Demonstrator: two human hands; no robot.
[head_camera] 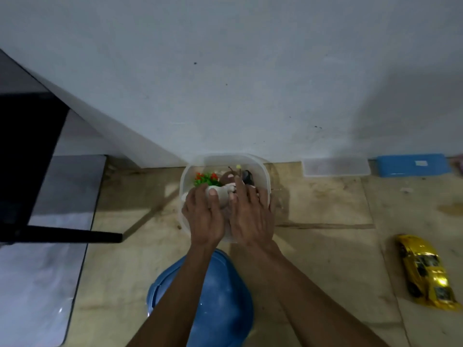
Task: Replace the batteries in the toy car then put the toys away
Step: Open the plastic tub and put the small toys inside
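A clear plastic tub (pixel 260 169) stands on the floor against the wall, holding small toys: a green plant with red tips (pixel 206 179), a brown figure (pixel 229 178) and a dark one (pixel 247 177). Both my hands are inside it. My left hand (pixel 204 216) grips a whitish toy (pixel 221 192), thumb across its top. My right hand (pixel 250 216) lies over the toys with straight fingers, touching the whitish toy from the right. The yellow toy car (pixel 427 271) lies on the floor at the far right, away from both hands.
A blue lid (pixel 225 296) lies on the floor under my forearms. Along the wall to the right sit a clear flat lid (pixel 335 167) and a blue box (pixel 411 165). A black frame (pixel 32 151) and grey mat (pixel 37 284) fill the left.
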